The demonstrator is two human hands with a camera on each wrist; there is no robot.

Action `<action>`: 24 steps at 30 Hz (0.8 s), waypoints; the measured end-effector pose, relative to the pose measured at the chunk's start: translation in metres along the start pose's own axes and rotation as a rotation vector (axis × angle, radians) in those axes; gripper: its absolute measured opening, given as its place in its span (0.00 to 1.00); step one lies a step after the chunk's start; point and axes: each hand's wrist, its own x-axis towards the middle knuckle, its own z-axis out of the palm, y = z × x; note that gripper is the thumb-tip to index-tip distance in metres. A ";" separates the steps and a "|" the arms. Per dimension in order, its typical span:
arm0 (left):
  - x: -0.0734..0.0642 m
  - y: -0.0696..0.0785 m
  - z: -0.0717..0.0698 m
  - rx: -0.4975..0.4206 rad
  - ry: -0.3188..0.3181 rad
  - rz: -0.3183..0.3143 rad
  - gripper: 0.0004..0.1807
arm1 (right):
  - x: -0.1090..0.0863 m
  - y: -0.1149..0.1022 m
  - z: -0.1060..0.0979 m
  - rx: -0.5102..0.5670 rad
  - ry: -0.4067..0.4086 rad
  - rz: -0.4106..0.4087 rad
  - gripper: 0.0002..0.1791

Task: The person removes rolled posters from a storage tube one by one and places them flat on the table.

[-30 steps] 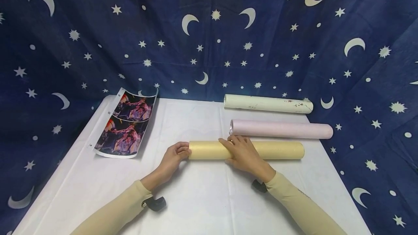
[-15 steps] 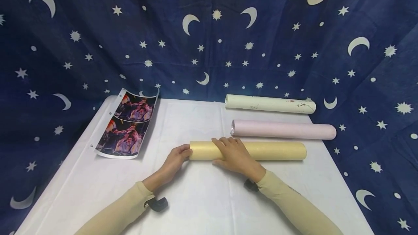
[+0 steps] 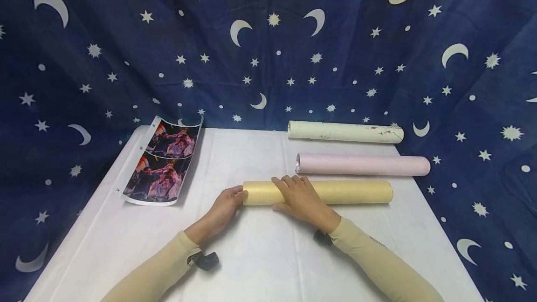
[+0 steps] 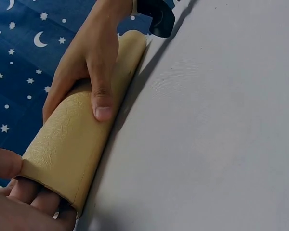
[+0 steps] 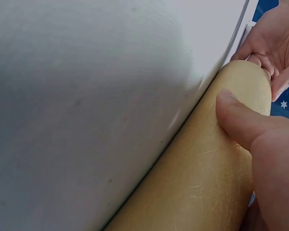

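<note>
A gold-yellow wallpaper roll (image 3: 356,193) with a creased, embossed surface lies crosswise on the white-covered table. At its left end my left hand (image 3: 224,205) pinches the rim; in the left wrist view several fingers (image 4: 44,201) reach inside the hollow end while the thumb stays outside. My right hand (image 3: 305,203) grips the roll left of its middle, thumb on the near side and fingers over the top and far side. In the right wrist view that thumb (image 5: 238,118) lies along the roll, its fingers mostly hidden behind.
Behind the yellow roll lies a pale pink roll (image 3: 362,164), and farther back a cream roll (image 3: 344,132) with a branch pattern. A curling sheet with two printed pictures (image 3: 161,167) lies at the left on the table (image 3: 251,264). A dark blue star-and-moon cloth (image 3: 268,36) hangs behind.
My right hand has slid a little left along the yellow roll, nearer my left hand, then stopped. My left hand keeps its place at the roll's end.
</note>
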 end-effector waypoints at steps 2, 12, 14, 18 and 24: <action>0.000 0.000 -0.001 0.004 0.032 -0.003 0.19 | 0.000 -0.001 0.000 0.013 0.006 -0.002 0.42; 0.001 -0.002 -0.009 -0.024 0.111 -0.009 0.29 | -0.003 0.002 0.002 -0.001 -0.004 0.015 0.42; 0.000 -0.002 -0.010 -0.009 0.111 -0.007 0.30 | -0.003 0.002 0.001 0.003 -0.017 0.024 0.42; -0.001 -0.001 -0.010 0.017 0.120 0.006 0.22 | -0.005 0.004 -0.001 -0.003 -0.024 0.017 0.42; -0.001 -0.001 -0.012 0.025 0.146 0.028 0.16 | -0.009 0.006 -0.004 0.011 -0.027 0.017 0.44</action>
